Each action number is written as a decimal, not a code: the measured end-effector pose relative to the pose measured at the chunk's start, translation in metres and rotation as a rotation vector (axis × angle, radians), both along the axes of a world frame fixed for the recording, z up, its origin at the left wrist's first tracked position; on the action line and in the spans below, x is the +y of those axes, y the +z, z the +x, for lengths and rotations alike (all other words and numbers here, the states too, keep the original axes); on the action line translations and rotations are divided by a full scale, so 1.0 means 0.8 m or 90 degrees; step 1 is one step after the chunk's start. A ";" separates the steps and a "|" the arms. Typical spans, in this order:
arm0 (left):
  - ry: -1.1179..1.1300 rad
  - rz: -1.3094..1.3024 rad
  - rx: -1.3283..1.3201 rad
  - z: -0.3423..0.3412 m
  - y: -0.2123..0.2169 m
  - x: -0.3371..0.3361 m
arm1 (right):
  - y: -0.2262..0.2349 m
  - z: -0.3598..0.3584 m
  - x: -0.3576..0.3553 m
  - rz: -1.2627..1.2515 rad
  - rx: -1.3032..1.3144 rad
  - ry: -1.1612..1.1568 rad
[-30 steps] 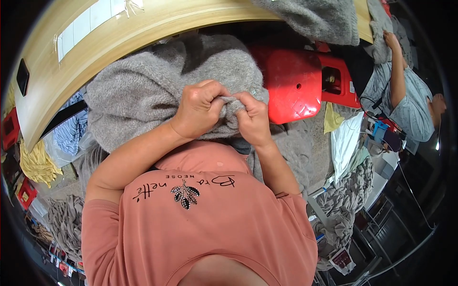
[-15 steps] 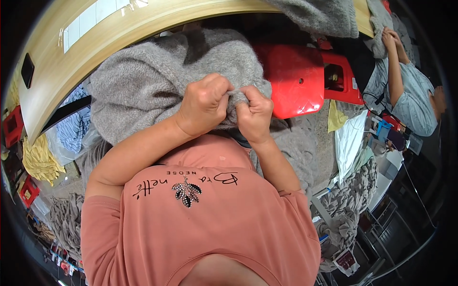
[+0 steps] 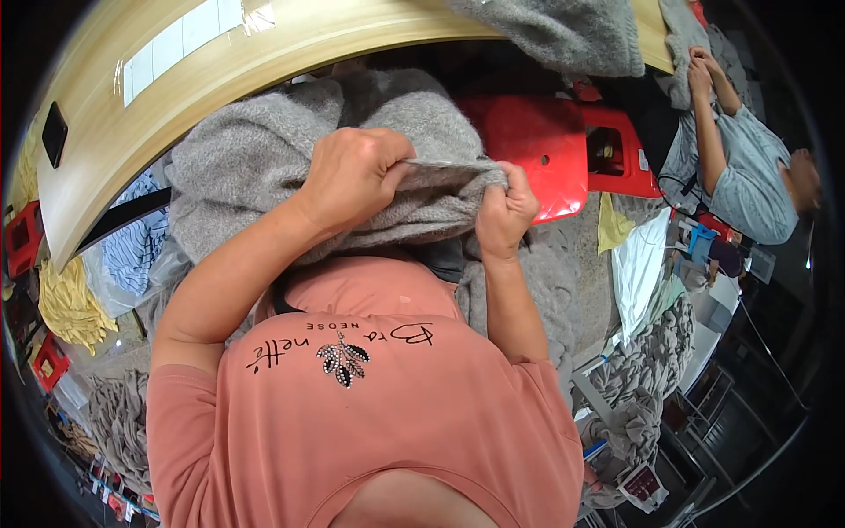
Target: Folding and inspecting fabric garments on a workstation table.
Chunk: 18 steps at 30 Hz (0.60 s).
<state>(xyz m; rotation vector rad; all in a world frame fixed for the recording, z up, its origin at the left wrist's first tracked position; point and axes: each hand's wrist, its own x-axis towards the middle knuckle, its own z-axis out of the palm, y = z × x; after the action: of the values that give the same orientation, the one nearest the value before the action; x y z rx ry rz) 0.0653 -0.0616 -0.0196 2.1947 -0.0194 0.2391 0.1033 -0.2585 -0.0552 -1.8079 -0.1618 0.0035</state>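
A fuzzy grey knitted garment (image 3: 255, 145) lies bunched over my lap, against the curved edge of the table. My left hand (image 3: 359, 172) is closed on one end of a stretch of its edge. Some distance to the right, my right hand (image 3: 508, 211) pinches the same edge between thumb and fingers. Between the two hands the knit edge is drawn out nearly straight, with loose folds hanging below it. The fingertips of my left hand are partly hidden behind its knuckles.
Ahead is a pale wooden table (image 3: 290, 40) with a phone (image 3: 55, 134) and another grey knit (image 3: 572, 35) over its edge. A red stool (image 3: 537, 158) stands to the right. Beyond it a person (image 3: 739, 167) handles grey knitwear. Heaped knitwear (image 3: 647, 378) lies lower right, yellow cloth (image 3: 75, 304) left.
My hands were close together and have moved apart, the right one to the right and slightly down. The garment's edge between them has gone from bunched to stretched out.
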 end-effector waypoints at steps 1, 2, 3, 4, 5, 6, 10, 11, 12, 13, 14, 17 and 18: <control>-0.027 0.038 0.030 0.003 0.003 0.004 | -0.010 0.000 -0.004 -0.024 0.013 -0.009; -0.053 0.076 0.060 0.005 0.005 0.007 | -0.017 0.000 -0.006 -0.047 0.026 -0.018; -0.052 0.076 0.058 0.004 0.003 0.008 | -0.022 0.000 -0.009 -0.047 0.024 -0.017; -0.052 0.097 0.114 0.004 -0.001 0.009 | -0.023 0.001 -0.007 -0.102 0.037 0.010; -0.052 0.118 0.170 0.004 -0.004 0.009 | -0.021 0.002 -0.005 -0.157 0.051 0.037; -0.052 0.118 0.168 0.004 -0.003 0.010 | -0.014 0.002 -0.005 -0.157 0.049 0.037; -0.016 0.002 0.221 0.001 0.005 0.009 | 0.055 0.002 0.026 -0.504 -0.377 0.265; -0.022 -0.021 0.215 0.000 0.009 0.006 | 0.062 0.000 0.032 -0.385 -0.374 0.310; -0.021 -0.021 0.216 -0.002 0.010 0.005 | 0.057 -0.002 0.037 -0.386 -0.374 0.311; -0.030 -0.079 0.206 -0.003 0.010 0.003 | 0.048 -0.001 0.042 -0.291 -0.255 0.348; -0.037 -0.137 0.197 -0.003 0.009 0.002 | 0.040 0.001 0.045 -0.195 -0.136 0.381; -0.073 -0.204 0.216 -0.002 0.010 0.011 | 0.036 -0.003 0.047 -0.089 -0.095 0.366; -0.070 -0.203 0.219 0.000 0.007 0.012 | 0.035 -0.005 0.049 -0.047 -0.086 0.351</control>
<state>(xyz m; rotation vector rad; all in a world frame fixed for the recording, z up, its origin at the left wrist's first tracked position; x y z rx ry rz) 0.0653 -0.0519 -0.0143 1.8829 0.0833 -0.1885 0.0990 -0.2191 -0.0271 -1.7847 -0.7592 0.2811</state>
